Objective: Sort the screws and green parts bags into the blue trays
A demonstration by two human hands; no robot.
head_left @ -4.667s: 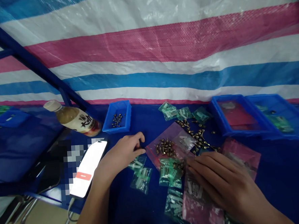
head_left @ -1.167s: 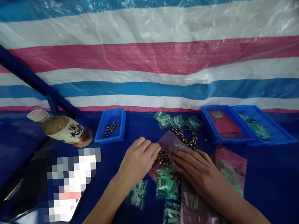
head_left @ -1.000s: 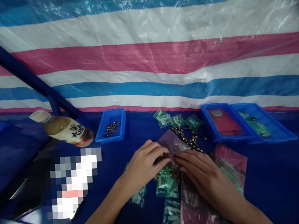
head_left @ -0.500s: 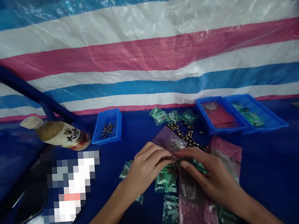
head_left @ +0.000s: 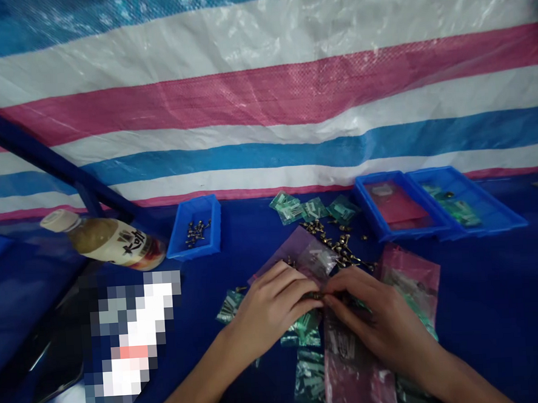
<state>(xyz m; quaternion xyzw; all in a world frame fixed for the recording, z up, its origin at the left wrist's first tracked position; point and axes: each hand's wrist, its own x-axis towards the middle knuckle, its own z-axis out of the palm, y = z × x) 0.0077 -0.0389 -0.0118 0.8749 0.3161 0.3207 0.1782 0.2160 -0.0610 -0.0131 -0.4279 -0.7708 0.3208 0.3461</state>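
Observation:
My left hand point(head_left: 278, 304) is closed in a pinch on a small, dark brassy screw-like piece point(head_left: 316, 295). Thumb and forefinger of my right hand point(head_left: 380, 316) press together at that piece's right end; its exact shape is partly hidden by the fingers. Beneath and behind the hands lies a purple clear plastic bag point(head_left: 303, 247). A pink plastic bag point(head_left: 359, 381) stretches towards me under my right hand. Small green packets point(head_left: 309, 369) holding pale strips lie below and between the hands. Loose brassy screw-like parts point(head_left: 342, 245) are scattered just beyond my fingertips.
A blue bin point(head_left: 215, 229) with several brassy parts stands back left, beside a drink bottle point(head_left: 110, 240). Two blue trays point(head_left: 502, 214) at back right hold a pink bag and green packets. Another pink bag point(head_left: 426, 271) lies right. A striped sheet point(head_left: 263, 98) hangs behind.
Both hands have shifted slightly right and down, and their fingertips now meet at the small piece. The purple bag shows more on its left side. The whole view has shifted slightly.

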